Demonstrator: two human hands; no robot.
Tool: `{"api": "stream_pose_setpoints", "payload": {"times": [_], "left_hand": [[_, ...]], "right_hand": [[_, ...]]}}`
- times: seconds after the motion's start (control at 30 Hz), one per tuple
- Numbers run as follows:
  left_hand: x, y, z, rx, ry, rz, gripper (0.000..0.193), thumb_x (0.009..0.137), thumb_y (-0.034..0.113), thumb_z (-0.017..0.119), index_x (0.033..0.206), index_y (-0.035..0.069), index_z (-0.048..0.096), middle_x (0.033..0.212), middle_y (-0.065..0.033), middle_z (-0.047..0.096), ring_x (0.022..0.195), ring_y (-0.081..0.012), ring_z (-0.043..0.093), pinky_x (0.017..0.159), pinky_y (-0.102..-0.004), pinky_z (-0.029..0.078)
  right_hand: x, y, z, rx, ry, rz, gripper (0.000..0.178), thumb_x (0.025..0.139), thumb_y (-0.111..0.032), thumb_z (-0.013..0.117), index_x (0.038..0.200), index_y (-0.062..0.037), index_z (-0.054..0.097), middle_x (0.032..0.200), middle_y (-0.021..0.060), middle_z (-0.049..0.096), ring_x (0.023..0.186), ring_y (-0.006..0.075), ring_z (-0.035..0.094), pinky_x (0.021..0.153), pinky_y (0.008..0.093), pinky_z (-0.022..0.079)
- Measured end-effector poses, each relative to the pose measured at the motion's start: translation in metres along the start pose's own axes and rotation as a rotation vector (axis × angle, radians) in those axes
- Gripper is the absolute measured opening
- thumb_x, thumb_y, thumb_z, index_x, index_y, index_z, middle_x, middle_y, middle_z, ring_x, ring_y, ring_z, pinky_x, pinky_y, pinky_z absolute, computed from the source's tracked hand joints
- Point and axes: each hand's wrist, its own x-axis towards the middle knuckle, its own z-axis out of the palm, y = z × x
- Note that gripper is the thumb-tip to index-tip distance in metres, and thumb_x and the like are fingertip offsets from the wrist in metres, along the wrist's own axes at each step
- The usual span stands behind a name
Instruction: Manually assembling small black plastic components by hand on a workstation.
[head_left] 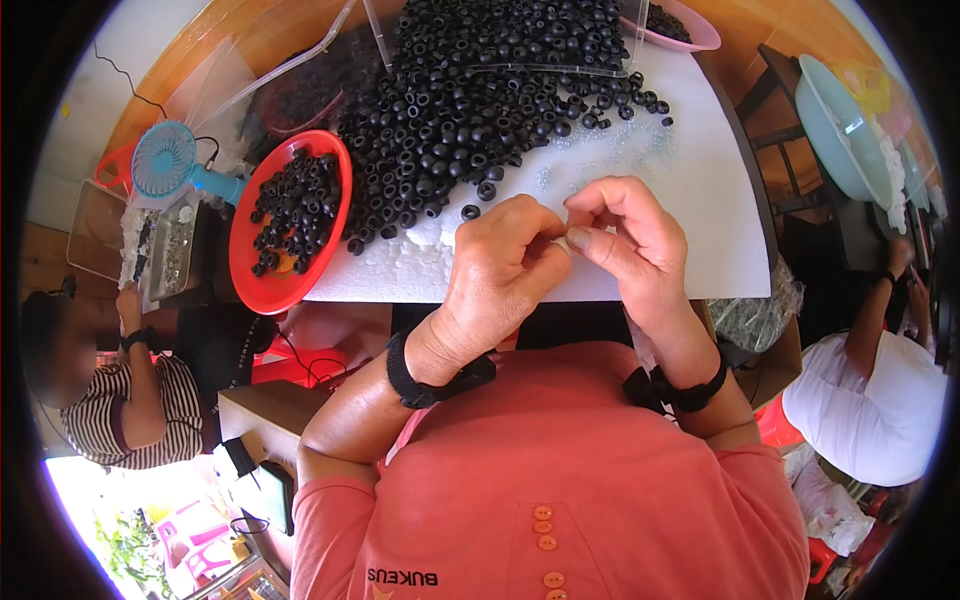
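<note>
Above the front part of a white board [715, 190], my left hand [505, 262] and my right hand [640, 250] meet with thumbs and forefingers pinched. Whatever lies between the fingertips is too small and too hidden to name. Beyond them spreads a large pile of round black bead-like pieces with holes [430, 150], a few loose ones close to my left knuckles. Small white pieces [425, 255] lie left of my left hand. Tiny clear beads [600, 160] are scattered past my right fingers. A dark band circles each wrist.
A red bowl [240, 235] of black pieces stands at the board's left edge, with a blue fan [168, 160] behind it. A clear bin [640, 35] sits at the back, near a pink bowl [700, 28]. Co-workers sit left and right, a pale blue basin [835, 130] by the right one.
</note>
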Motion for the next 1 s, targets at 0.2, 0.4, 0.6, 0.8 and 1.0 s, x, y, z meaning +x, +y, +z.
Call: {"api": "stream_pose_setpoints", "payload": {"times": [0.2, 0.4, 0.6, 0.8, 1.0], "left_hand": [[-0.001, 0.005, 0.005, -0.017, 0.065, -0.045, 0.008, 0.080, -0.001, 0.067, 0.086, -0.001, 0.061, 0.075, -0.0112, 0.060, 0.059, -0.0204, 0.060, 0.054, -0.0319, 0.048], [-0.002, 0.004, -0.002, -0.323, -0.082, -0.396, 0.013, 0.085, 0.008, 0.067, 0.089, -0.003, 0.064, 0.072, -0.0064, 0.062, 0.063, -0.0122, 0.058, 0.056, -0.0279, 0.048], [0.001, 0.012, -0.008, -0.451, -0.148, -0.510, 0.014, 0.086, 0.010, 0.066, 0.087, -0.003, 0.065, 0.069, -0.0045, 0.061, 0.062, -0.0110, 0.057, 0.055, -0.0281, 0.046], [0.007, 0.006, -0.008, 0.020, -0.233, -0.152, 0.009, 0.088, 0.009, 0.065, 0.087, 0.001, 0.068, 0.073, -0.0009, 0.063, 0.064, -0.0063, 0.057, 0.053, -0.0210, 0.044], [0.011, 0.007, -0.015, -0.639, -0.302, -0.691, 0.009, 0.087, 0.010, 0.066, 0.088, 0.001, 0.069, 0.069, -0.0014, 0.061, 0.062, -0.0067, 0.056, 0.052, -0.0207, 0.042]], "right_hand": [[0.001, 0.001, 0.002, 0.329, 0.121, 0.215, 0.021, 0.084, 0.005, 0.064, 0.102, -0.0016, 0.056, 0.087, 0.0032, 0.060, 0.077, 0.0091, 0.055, 0.072, 0.0237, 0.046], [-0.003, -0.001, 0.006, 0.367, 0.151, 0.183, 0.022, 0.084, 0.006, 0.063, 0.100, -0.0028, 0.053, 0.083, 0.0080, 0.062, 0.076, 0.0131, 0.057, 0.072, 0.0258, 0.045], [-0.001, 0.003, 0.003, 0.347, 0.107, 0.076, 0.024, 0.083, 0.009, 0.063, 0.100, -0.0032, 0.051, 0.080, 0.0087, 0.061, 0.075, 0.0138, 0.057, 0.069, 0.0263, 0.045], [-0.006, 0.009, 0.004, 0.272, 0.158, 0.072, 0.025, 0.082, 0.009, 0.064, 0.099, -0.0036, 0.050, 0.081, 0.0101, 0.062, 0.075, 0.0156, 0.058, 0.070, 0.0280, 0.046], [-0.003, 0.005, 0.000, 0.433, 0.124, 0.105, 0.025, 0.082, 0.009, 0.062, 0.100, -0.0035, 0.049, 0.082, 0.0114, 0.062, 0.076, 0.0174, 0.059, 0.071, 0.0303, 0.046]]}}
